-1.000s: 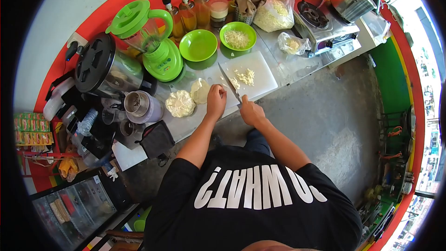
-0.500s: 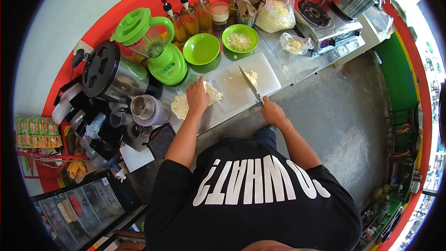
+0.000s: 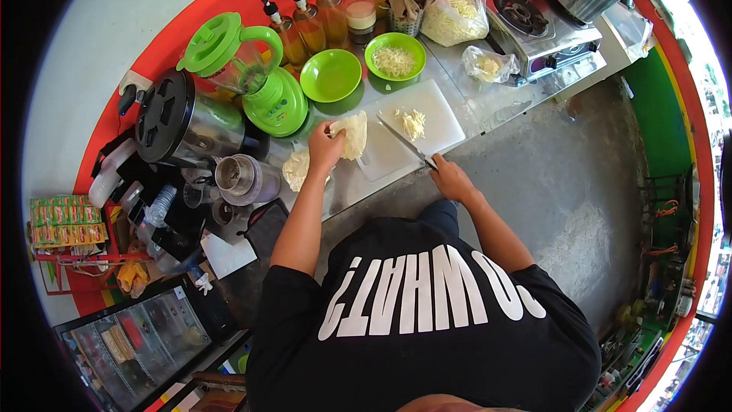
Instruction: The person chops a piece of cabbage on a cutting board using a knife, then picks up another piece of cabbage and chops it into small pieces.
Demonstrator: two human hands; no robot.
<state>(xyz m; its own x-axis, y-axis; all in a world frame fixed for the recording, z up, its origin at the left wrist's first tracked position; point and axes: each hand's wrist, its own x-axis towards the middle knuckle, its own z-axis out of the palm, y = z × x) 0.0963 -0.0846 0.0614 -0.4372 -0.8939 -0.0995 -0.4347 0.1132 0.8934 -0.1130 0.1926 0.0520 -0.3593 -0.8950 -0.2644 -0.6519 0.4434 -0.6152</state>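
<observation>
Two hands are seen in use at the white cutting bd [image 3: 441, 117]. A pale cabbage leaf [image 3: 354, 137] is clamped in the L hand [image 3: 325, 149], fingers closed on its edge, at the bd's left end; whether the bd is touched by it can't be told. The knife [image 3: 402, 138] is held by its handle in the R hand [image 3: 453, 180], grip wrapped round, at the bd's front edge — blade angled over the bd, just left of a small pile of shreds [image 3: 414, 124]. A cabbage [image 3: 295, 172] is set left of the bd, partly blocked from view. Behind the bd, a green bowl w/ shreds [image 3: 409, 43] is placed, w/ a 2nd green bowl [image 3: 331, 78] beside it. A green blender [image 3: 276, 104] is parked to the bd's left rear. To the bd's right rear, a small plastic bag [image 3: 488, 67], a big bag of shreds [image 3: 456, 19] & a gas stove [image 3: 564, 40] are grouped — well apart from both hands.
</observation>
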